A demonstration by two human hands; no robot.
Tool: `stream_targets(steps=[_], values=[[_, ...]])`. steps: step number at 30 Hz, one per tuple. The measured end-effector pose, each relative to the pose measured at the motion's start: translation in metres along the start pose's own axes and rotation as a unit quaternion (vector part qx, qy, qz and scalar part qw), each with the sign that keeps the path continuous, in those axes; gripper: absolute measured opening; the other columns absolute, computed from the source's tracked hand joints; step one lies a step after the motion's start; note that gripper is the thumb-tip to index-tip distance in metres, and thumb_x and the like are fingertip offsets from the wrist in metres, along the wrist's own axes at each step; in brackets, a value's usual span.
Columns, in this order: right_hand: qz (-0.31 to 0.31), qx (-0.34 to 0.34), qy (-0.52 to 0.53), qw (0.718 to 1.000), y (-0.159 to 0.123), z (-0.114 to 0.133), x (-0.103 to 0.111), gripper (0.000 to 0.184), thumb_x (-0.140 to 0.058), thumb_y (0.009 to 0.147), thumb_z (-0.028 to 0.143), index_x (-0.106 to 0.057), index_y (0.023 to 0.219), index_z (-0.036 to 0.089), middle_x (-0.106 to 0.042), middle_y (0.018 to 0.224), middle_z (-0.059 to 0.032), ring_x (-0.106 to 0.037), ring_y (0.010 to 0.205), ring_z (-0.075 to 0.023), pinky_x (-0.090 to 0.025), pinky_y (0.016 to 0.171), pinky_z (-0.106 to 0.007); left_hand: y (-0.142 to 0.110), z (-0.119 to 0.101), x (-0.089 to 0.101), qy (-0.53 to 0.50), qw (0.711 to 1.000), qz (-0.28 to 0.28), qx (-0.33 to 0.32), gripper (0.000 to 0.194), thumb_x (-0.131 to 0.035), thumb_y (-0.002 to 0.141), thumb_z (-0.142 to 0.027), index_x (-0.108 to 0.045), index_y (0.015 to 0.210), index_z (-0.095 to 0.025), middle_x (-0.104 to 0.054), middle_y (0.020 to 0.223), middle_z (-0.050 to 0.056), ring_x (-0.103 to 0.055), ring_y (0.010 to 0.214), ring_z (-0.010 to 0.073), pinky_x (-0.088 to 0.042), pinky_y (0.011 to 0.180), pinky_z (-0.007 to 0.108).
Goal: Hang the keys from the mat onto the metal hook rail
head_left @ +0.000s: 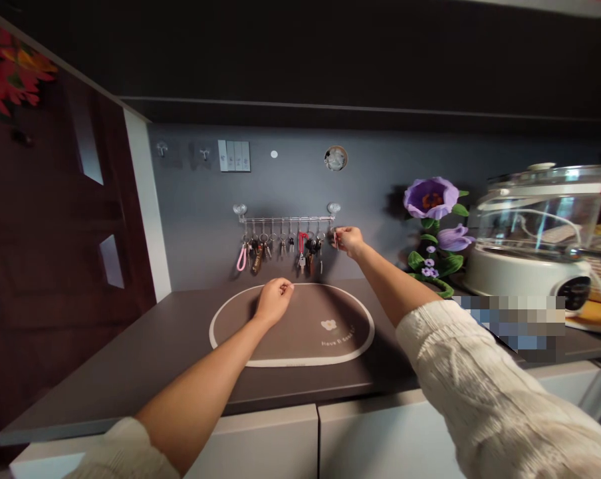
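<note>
My right hand (pixel 349 241) pinches a bunch of keys (pixel 336 238) at the right end of a clear hook rail (pixel 290 219) on the grey wall. Whether its ring sits on the last hook, I cannot tell. Several key bunches hang from the other hooks, among them a pink loop strap (pixel 241 257), a brown tag (pixel 257 259) and a red strap (pixel 301 245). Above the worktop mat, my left hand (pixel 274 301) is closed, thumb against curled fingers. Anything inside it is hidden.
A brown oval mat (pixel 290 332) with a pale rim lies on the dark worktop (pixel 125 339). At right stand purple knitted flowers (pixel 431 198) and a white appliance with a clear top (pixel 520 269). A dark cabinet (pixel 300 60) overhangs; wall switches (pixel 234 156) are above the rail.
</note>
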State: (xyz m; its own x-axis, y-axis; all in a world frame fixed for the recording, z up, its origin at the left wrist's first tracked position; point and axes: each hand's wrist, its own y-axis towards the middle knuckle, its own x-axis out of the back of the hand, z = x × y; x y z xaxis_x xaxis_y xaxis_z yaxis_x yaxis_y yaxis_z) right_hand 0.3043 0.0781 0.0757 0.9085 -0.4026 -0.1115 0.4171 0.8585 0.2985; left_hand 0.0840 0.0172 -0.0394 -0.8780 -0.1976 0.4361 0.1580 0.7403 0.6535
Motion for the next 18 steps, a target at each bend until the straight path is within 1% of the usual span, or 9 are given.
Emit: stream_targets(steps=[3, 6, 11, 14, 18], values=[[0.006, -0.006, -0.001, 1.0, 0.003, -0.008, 0.001, 0.014, -0.054, 0.071, 0.013, -0.049, 0.059, 0.016, -0.047, 0.044, 0.0025, -0.044, 0.039, -0.0071, -0.046, 0.046, -0.023, 0.0, 0.0, 0.0, -0.003, 1.0, 0.003, 0.002, 0.017, -0.047, 0.075, -0.025, -0.059, 0.068, -0.015, -0.059, 0.067, 0.002, -0.052, 0.061, 0.0116, -0.041, 0.061, 0.023], [0.007, 0.004, -0.006, 1.0, 0.004, -0.016, 0.0, 0.017, -0.055, 0.071, 0.014, -0.047, 0.056, 0.016, -0.046, 0.044, 0.0027, -0.043, 0.04, -0.0066, -0.044, 0.046, -0.023, 0.0, 0.001, -0.001, -0.008, 1.0, -0.001, 0.002, 0.016, -0.048, 0.074, -0.024, -0.059, 0.068, -0.015, -0.06, 0.067, 0.002, -0.053, 0.061, 0.0116, -0.041, 0.061, 0.023], [0.007, 0.023, -0.016, 1.0, 0.004, -0.024, -0.001, 0.022, -0.052, 0.069, 0.011, -0.043, 0.05, 0.016, -0.041, 0.041, 0.0035, -0.037, 0.038, -0.0049, -0.035, 0.042, -0.019, 0.001, 0.0, -0.001, -0.014, 1.0, -0.003, 0.016, 0.016, -0.048, 0.074, -0.024, -0.06, 0.069, -0.014, -0.06, 0.068, 0.003, -0.053, 0.061, 0.0114, -0.041, 0.061, 0.024], [-0.009, 0.025, -0.026, 0.999, 0.004, -0.027, -0.001, 0.018, -0.053, 0.066, 0.012, -0.045, 0.05, 0.016, -0.042, 0.043, 0.0038, -0.036, 0.039, -0.0046, -0.033, 0.042, -0.018, 0.001, 0.001, -0.001, -0.019, 1.0, 0.0, 0.023, 0.015, -0.049, 0.073, -0.023, -0.06, 0.071, -0.014, -0.059, 0.067, 0.002, -0.052, 0.06, 0.0109, -0.04, 0.061, 0.023], [-0.05, 0.019, -0.049, 0.997, -0.003, -0.034, 0.004, 0.011, -0.054, 0.063, 0.014, -0.049, 0.054, 0.015, -0.043, 0.045, 0.0042, -0.036, 0.042, -0.005, -0.031, 0.043, -0.018, 0.002, 0.009, -0.003, -0.026, 0.999, 0.001, 0.019, 0.012, -0.051, 0.072, -0.021, -0.06, 0.073, -0.014, -0.057, 0.068, 0.001, -0.05, 0.061, 0.0101, -0.04, 0.062, 0.023]])
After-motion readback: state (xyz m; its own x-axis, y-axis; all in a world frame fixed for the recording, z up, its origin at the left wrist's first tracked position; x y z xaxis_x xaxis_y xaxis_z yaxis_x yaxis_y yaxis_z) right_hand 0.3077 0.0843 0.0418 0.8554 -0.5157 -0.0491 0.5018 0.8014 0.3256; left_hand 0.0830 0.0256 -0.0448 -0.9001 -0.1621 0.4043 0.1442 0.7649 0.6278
